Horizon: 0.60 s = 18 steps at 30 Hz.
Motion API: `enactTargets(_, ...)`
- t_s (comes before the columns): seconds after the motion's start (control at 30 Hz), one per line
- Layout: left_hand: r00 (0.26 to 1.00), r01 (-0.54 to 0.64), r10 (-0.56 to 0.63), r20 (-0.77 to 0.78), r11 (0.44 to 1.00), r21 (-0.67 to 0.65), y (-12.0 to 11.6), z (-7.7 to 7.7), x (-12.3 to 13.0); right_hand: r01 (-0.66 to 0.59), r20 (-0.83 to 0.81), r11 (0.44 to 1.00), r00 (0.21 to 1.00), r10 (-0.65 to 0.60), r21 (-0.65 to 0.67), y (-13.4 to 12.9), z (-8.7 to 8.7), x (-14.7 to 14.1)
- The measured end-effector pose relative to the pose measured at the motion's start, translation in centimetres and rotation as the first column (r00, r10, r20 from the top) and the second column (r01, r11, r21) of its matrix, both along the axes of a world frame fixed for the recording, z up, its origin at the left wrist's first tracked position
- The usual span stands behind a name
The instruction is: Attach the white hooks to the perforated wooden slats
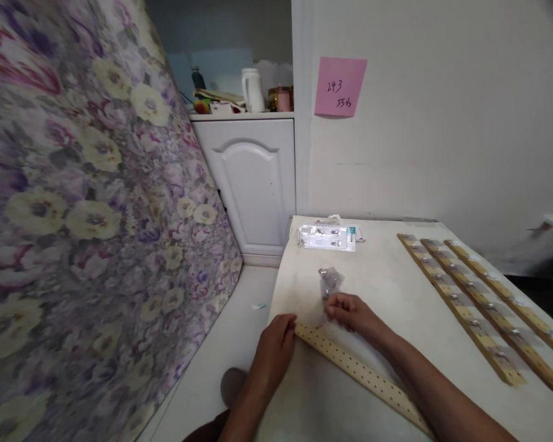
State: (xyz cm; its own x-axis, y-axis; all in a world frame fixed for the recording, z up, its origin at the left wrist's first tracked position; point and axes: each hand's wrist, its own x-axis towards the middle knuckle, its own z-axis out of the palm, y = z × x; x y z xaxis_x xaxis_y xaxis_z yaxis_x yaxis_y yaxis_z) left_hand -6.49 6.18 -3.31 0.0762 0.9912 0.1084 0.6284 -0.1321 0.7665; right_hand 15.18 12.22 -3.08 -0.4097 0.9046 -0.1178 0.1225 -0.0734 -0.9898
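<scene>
A pale wooden strip with rows of small holes (359, 368) lies slantwise near the table's front. My left hand (276, 344) grips its far left end, fingers curled around the edge. Just beyond the strip is a small clear plastic bag (330, 281) with metal pieces inside. My right hand (350, 312) is closed in a pinch at the bag's lower part; the fingertips partly hide what they hold. The right forearm passes above the strip.
Three wooden strips (470, 313) with bagged metal pieces along them lie on the table's right. A clear blister pack (327, 238) sits at the back edge of the white table (378, 264). A floral curtain (96, 245) hangs at left, beside a white cabinet (258, 184).
</scene>
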Motion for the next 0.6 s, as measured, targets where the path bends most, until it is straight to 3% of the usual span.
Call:
enactTargets(0.13,1.000,0.011,-0.010,0.030,1.000,-0.024,-0.3,0.1,0.0,-0.047,0.059,0.999,0.997,0.046,0.012,0.4,-1.8,-2.8)
enactTargets(0.27,1.000,-0.021,0.021,0.018,0.999,-0.048,-0.7,0.2,0.1,-0.046,0.065,0.999,0.997,0.044,0.021,0.7,-3.1,-3.8)
enactTargets(0.6,0.995,-0.086,0.089,0.036,0.994,-0.072,-0.9,-0.2,0.6,0.006,0.041,1.000,0.999,-0.005,-0.017,-0.5,-3.1,-4.3)
